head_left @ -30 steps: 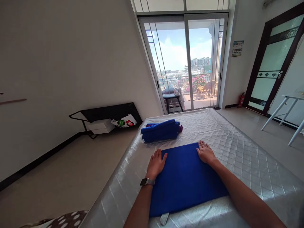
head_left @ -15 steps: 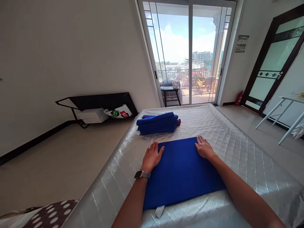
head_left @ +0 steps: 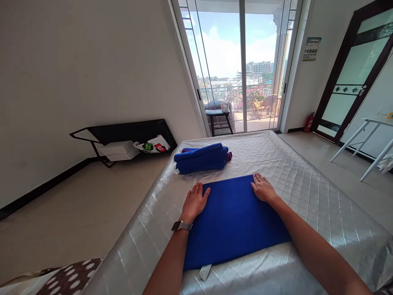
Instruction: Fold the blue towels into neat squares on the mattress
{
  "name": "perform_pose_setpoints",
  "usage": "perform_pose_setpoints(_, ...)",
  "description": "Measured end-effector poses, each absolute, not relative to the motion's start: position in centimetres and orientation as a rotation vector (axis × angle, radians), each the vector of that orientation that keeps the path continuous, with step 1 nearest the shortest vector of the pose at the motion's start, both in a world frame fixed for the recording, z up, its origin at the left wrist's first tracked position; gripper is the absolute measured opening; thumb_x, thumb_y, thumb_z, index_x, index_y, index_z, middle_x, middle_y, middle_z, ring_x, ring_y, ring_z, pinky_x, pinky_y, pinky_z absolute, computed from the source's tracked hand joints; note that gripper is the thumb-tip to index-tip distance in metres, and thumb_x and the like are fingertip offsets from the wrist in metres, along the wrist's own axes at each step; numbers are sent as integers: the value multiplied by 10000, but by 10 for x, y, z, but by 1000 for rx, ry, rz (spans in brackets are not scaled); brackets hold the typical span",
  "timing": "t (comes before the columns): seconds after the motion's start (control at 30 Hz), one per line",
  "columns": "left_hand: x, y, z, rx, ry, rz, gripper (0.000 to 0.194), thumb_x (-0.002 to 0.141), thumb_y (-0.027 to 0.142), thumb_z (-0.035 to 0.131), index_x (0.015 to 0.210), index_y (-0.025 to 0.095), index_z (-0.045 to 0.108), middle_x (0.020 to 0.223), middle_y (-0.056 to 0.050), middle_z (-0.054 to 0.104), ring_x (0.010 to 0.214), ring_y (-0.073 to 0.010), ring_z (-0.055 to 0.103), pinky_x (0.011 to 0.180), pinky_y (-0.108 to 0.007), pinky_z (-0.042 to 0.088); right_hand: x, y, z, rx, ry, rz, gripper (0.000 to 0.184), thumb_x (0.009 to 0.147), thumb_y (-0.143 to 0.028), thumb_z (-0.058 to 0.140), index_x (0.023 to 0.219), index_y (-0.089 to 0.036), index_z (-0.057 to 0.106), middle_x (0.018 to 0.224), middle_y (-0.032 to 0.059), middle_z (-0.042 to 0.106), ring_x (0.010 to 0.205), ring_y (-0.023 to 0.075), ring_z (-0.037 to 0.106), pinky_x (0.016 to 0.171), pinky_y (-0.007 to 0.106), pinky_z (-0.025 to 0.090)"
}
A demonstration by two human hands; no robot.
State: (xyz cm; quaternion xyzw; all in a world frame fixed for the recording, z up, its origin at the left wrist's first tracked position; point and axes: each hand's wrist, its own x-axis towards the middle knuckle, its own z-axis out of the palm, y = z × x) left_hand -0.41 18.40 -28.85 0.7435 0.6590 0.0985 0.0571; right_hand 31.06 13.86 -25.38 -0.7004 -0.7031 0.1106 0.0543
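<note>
A blue folded cloth point(head_left: 233, 221) lies flat on a bed with a shiny silver-grey quilted cover point(head_left: 307, 192). A small white label point(head_left: 205, 272) sticks out from its near edge. My left hand point(head_left: 194, 201) rests flat on the far left corner, fingers stretched forward and thumb apart; a watch point(head_left: 181, 225) is on that wrist. On the far right corner lies my right hand point(head_left: 263, 187), also flat with its thumb spread. Beyond the cloth, towards the far left of the bed, are several rolled or folded blue cloths point(head_left: 201, 159), with a purple one point(head_left: 229, 156) showing among them.
Left on the floor stands a low black rack point(head_left: 129, 131) holding white boxes point(head_left: 119, 150) and a printed bag point(head_left: 153, 145). A black stool point(head_left: 216, 112) is by the sliding glass door point(head_left: 242, 65). At right are a white table point(head_left: 377, 121) and a fire extinguisher point(head_left: 308, 122).
The view has shifted very slightly. Both hands stay in place on the blue cloth, and the cloths behind have not moved.
</note>
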Motion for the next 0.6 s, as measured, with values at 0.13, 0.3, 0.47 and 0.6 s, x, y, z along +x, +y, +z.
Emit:
perform_pose_setpoints(0.13,-3,183,-286,2231,1992,291,752,991,574,200,1536,69,313,1615,-175,304,1515,-286,226,1221,-473,217,310,136,-246,-2147,-2139,377,636,1036,-376,165,1579,-47,201,1652,103,165,1529,176,102,1235,359,83)
perform_pose_setpoints(0.3,-3,183,-285,2234,1977,297,733,995,548,214,1531,57,313,1611,-182,308,1515,-292,222,1222,-486,212,309,134,-242,-2166,-2139,395,634,1034,-371,171,1581,-53,195,1655,95,157,1530,172,89,1236,356,78)
perform_pose_setpoints(0.47,-4,183,-286,2238,1969,294,738,994,552,217,1528,53,315,1609,-187,309,1518,-290,212,1222,-482,214,310,135,-246,-2144,-2132,382,628,1030,-378,169,1585,-88,214,1655,85,160,1529,169,96,1235,372,93)
perform_pose_setpoints(0.6,-4,183,-287,2249,1970,300,743,991,561,219,1530,59,313,1610,-186,305,1512,-296,231,1220,-490,213,311,136,-248,-2144,-2138,373,632,1028,-377,173,1583,-75,211,1654,95,165,1529,169,96,1234,373,96)
